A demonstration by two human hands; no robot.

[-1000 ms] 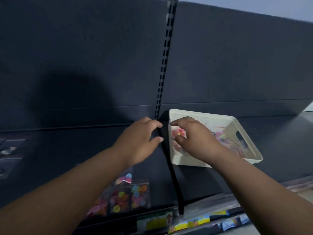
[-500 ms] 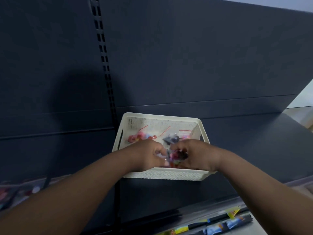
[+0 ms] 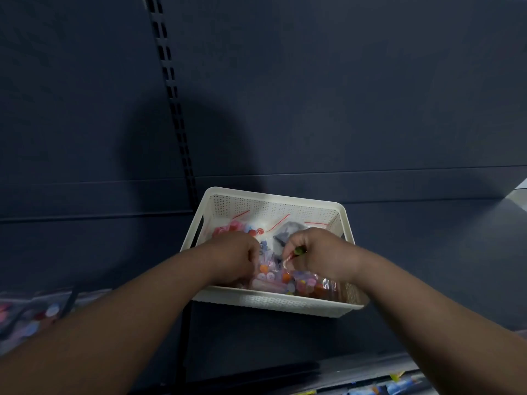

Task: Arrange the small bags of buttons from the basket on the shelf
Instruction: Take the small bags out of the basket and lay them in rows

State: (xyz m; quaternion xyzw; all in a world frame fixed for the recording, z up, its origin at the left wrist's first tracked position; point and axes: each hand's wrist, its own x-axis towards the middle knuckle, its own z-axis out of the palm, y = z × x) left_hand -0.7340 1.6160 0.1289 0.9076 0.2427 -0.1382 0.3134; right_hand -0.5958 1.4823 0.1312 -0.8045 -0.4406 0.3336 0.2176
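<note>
A white perforated basket (image 3: 273,208) sits on the dark shelf, holding several clear bags of coloured buttons (image 3: 288,277) with red zip strips. Both hands are inside it. My left hand (image 3: 231,256) is curled with its fingers down among the bags at the left. My right hand (image 3: 319,253) pinches the red-striped top edge of a bag at the middle. Bags of buttons laid out on the shelf (image 3: 31,317) show at the far left, partly hidden by my left forearm.
A dark back panel with a slotted upright (image 3: 171,89) rises behind the basket. The dark shelf surface (image 3: 442,252) stretches right of the basket. Coloured price labels (image 3: 399,386) line the shelf's front edge at bottom right.
Both hands moved from the shelf's upright into the basket and closed on the bags. The view swung right, then the basket came nearer.
</note>
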